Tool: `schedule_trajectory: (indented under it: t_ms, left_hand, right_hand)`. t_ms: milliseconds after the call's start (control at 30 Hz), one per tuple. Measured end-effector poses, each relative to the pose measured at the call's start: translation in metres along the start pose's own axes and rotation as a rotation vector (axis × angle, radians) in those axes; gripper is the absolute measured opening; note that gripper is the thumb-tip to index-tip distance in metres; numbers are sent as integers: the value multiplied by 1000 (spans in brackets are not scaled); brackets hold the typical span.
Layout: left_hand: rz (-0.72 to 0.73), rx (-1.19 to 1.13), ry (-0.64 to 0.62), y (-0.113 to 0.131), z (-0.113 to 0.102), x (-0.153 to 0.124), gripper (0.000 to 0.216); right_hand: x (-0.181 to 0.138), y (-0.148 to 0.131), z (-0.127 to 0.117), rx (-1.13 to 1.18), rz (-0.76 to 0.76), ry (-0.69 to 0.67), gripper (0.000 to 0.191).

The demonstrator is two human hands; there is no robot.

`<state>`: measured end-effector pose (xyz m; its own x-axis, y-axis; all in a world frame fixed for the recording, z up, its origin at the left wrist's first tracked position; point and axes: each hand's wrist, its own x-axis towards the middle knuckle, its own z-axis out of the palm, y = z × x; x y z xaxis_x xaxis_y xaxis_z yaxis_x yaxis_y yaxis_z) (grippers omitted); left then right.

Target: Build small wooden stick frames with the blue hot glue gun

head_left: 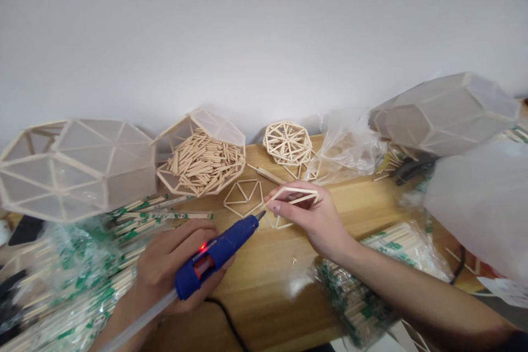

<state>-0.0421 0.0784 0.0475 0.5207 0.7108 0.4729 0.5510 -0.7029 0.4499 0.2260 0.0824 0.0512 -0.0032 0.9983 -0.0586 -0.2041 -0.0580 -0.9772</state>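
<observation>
My left hand (169, 267) is wrapped round a blue hot glue gun (214, 254); its red light is on and its nozzle points up and right. The nozzle tip sits close to a small frame of wooden sticks (293, 198), which my right hand (315, 214) pinches between fingers and thumb just above the wooden table (272, 264). A finished stick triangle frame (244, 197) lies flat on the table just left of my right hand.
A faceted bowl of loose sticks (202, 157) stands behind the hands. A large faceted lampshade (74, 168) is at left, another (445, 113) at right. A round stick lattice (287, 143), plastic bags and green-printed chopstick packs (82, 264) crowd the edges. The gun's black cord (225, 316) trails forward.
</observation>
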Motion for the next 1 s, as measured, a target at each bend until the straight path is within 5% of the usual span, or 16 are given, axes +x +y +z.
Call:
schedule_trajectory:
  t_ms: [400, 633, 800, 1000]
  left_hand:
    - [-74, -66, -3, 1, 0, -1, 12]
    - [-387, -315, -52, -7, -3, -1, 18]
    - [-802, -556, 82, -1, 8, -8, 34]
    - [-882, -670, 103, 5, 11, -4, 46]
  right_hand:
    - [0, -1, 0, 34, 17, -32, 19]
    - [4, 1, 0, 248, 205, -104, 20]
    - [5, 4, -2, 363, 311, -151, 21]
    - [6, 6, -4, 403, 342, -156, 26]
